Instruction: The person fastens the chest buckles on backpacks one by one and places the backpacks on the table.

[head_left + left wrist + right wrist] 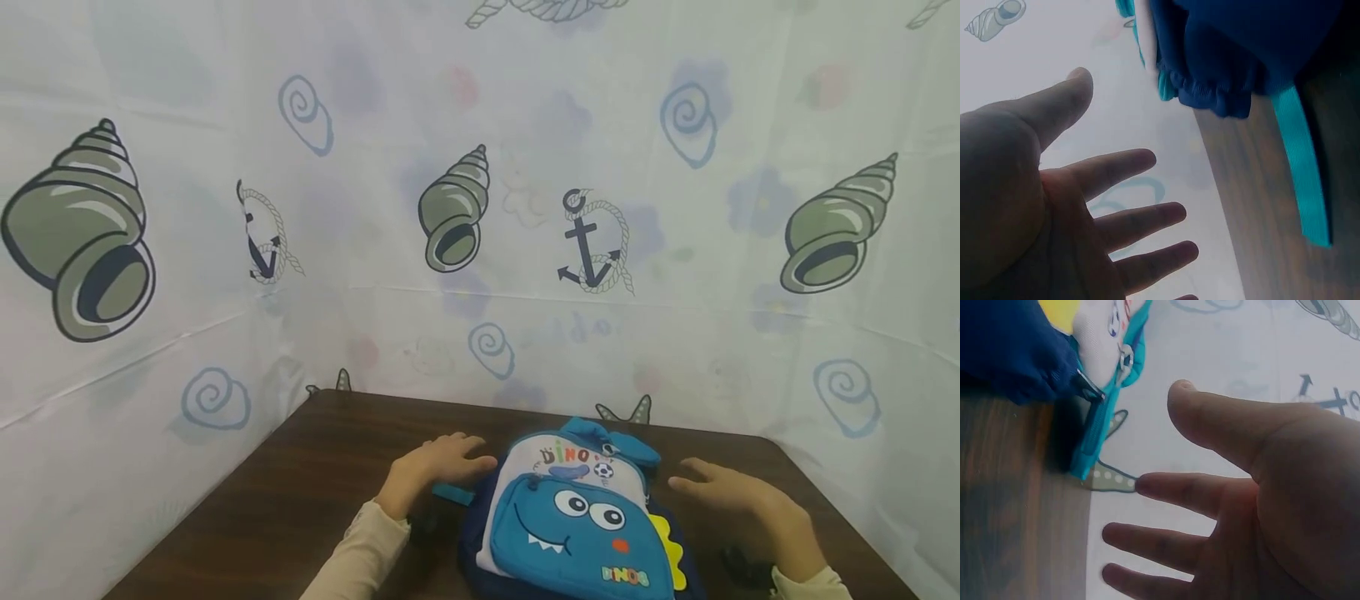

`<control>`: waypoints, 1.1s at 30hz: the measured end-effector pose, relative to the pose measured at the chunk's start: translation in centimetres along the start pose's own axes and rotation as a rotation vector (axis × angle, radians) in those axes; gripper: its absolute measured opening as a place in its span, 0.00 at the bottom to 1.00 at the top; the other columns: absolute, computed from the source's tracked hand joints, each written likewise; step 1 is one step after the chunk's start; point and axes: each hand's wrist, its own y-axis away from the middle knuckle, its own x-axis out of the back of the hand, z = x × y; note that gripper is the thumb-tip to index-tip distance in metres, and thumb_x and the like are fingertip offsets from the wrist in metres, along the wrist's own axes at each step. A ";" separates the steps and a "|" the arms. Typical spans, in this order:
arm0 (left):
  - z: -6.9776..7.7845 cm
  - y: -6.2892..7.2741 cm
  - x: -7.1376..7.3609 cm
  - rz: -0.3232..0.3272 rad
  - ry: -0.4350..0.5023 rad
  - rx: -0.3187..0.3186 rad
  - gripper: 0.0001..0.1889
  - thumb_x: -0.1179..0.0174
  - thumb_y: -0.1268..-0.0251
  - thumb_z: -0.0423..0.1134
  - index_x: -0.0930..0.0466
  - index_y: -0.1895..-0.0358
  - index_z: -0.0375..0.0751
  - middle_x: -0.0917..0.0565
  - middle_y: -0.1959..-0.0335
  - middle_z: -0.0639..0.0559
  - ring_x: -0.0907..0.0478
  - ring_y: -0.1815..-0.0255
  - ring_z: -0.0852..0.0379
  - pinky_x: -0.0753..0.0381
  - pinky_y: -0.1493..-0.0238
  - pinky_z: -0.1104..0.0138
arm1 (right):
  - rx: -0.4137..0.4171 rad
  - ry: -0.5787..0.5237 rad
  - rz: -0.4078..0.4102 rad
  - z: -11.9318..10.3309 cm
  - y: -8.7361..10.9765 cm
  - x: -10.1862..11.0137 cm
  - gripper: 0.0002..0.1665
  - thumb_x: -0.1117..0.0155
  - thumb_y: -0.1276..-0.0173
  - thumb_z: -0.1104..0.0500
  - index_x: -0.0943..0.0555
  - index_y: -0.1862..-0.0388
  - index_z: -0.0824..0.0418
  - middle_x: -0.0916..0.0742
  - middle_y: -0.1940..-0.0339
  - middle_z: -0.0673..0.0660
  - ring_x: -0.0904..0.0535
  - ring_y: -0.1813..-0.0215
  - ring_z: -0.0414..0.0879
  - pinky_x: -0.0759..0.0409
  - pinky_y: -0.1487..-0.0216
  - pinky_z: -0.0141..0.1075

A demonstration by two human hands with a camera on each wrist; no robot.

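Note:
A child's backpack (577,525) lies on the dark wooden table, its blue front pocket printed with a dinosaur face and its white upper panel lettered "DINO". Yellow spikes stick out along its right side. My left hand (442,462) hovers just left of the backpack, fingers spread and holding nothing. On the other side, my right hand (723,487) is held apart from it, also with straight fingers and an empty palm. The left wrist view shows the navy side and a teal strap (1302,169) on the table. A teal zipped strap piece (1094,431) hangs in the right wrist view.
The brown tabletop (300,483) reaches back to a white cloth backdrop (375,250) printed with shells, anchors and starfish. Cloth also encloses the left and right sides. The backpack's blue top handle and straps (633,447) point toward the table's back edge.

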 end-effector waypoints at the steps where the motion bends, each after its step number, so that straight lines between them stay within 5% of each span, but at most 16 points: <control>1: 0.1 0.0 -0.1 -0.010 0.008 -0.005 0.34 0.48 0.29 0.63 0.29 0.30 0.43 0.27 0.30 0.40 0.33 0.28 0.36 0.37 0.32 0.35 | 0.004 -0.005 -0.013 -0.1 -0.1 -0.2 0.50 0.47 0.28 0.32 0.35 0.30 0.75 0.29 0.32 0.80 0.37 0.31 0.79 0.34 0.39 0.72; 6: 0.2 -0.2 -0.8 -0.055 0.025 0.006 0.33 0.45 0.29 0.60 0.27 0.32 0.40 0.23 0.33 0.41 0.28 0.31 0.39 0.30 0.34 0.39 | -0.013 -0.075 -0.072 -0.9 -0.3 -1.2 0.42 0.44 0.28 0.36 0.28 0.36 0.71 0.20 0.40 0.72 0.25 0.40 0.71 0.27 0.43 0.68; 14: 0.2 -0.5 -2.1 -0.071 -0.026 0.031 0.31 0.44 0.31 0.61 0.21 0.39 0.38 0.17 0.42 0.42 0.21 0.40 0.41 0.24 0.39 0.41 | -0.114 -0.389 -0.227 -2.1 -0.1 -2.5 0.34 0.43 0.24 0.44 0.28 0.37 0.72 0.18 0.46 0.64 0.21 0.49 0.57 0.19 0.44 0.58; 23: 0.2 -0.9 -3.3 -0.141 0.165 0.087 0.33 0.48 0.29 0.63 0.22 0.40 0.35 0.15 0.52 0.41 0.16 0.63 0.44 0.14 0.58 0.46 | -0.088 -0.207 -0.181 -2.6 -0.4 -3.6 0.33 0.38 0.28 0.45 0.27 0.39 0.72 0.17 0.55 0.58 0.19 0.60 0.52 0.14 0.54 0.52; 33: 0.3 -1.0 -3.4 -0.190 0.389 0.160 0.37 0.46 0.33 0.66 0.26 0.39 0.33 0.18 0.51 0.37 0.16 0.64 0.40 0.14 0.62 0.44 | -0.024 -0.067 -0.163 -2.9 -0.9 -3.6 0.33 0.38 0.27 0.47 0.27 0.41 0.75 0.16 0.49 0.65 0.19 0.53 0.58 0.17 0.52 0.59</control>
